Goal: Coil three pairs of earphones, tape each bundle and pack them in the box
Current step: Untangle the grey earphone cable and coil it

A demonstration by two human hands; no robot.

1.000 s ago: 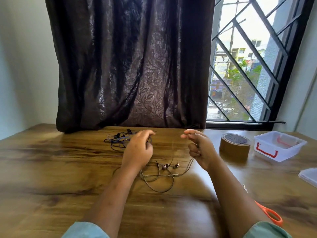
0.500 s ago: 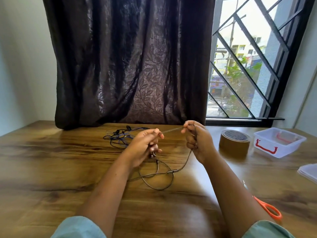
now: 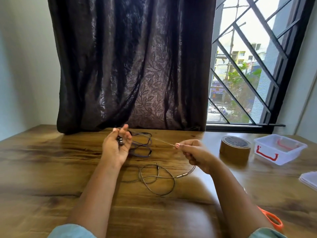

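Earphones (image 3: 157,184) with a grey cord, held in both hands to the left of the tape roll (image 3: 235,148). Left hand (image 3: 116,146) turned palm up, fingers curled round the two buds (image 3: 120,141), fingertips pinching the cord just above them. Right hand (image 3: 195,153) closer to the roll, closed into a loose fist, pinching the same cord between thumb and forefinger. One stretch of cord pulled straight between the two hands, thin and blurred, sloping down toward the right one. Remaining cord dropping from under the right fist onto the table (image 3: 51,169), past a small metal barrel (image 3: 181,175), then lying in a few loose overlapping loops, nearer the camera than the roll and left of it. Tangle (image 3: 145,145) of dark and bluish cords flat on the wood just behind the left hand, also left of the roll; cannot tell how many pairs in it. Box (image 3: 279,148) of clear plastic with red handles just right of the roll, open on top. Lid (image 3: 308,179) further right and nearer, cut by the frame edge. Scissors (image 3: 272,219) with orange handles nearer than the roll, partly hidden behind the right forearm. Curtain (image 3: 130,66) hanging beyond the roll to its left, barred window (image 3: 248,74) directly beyond it.
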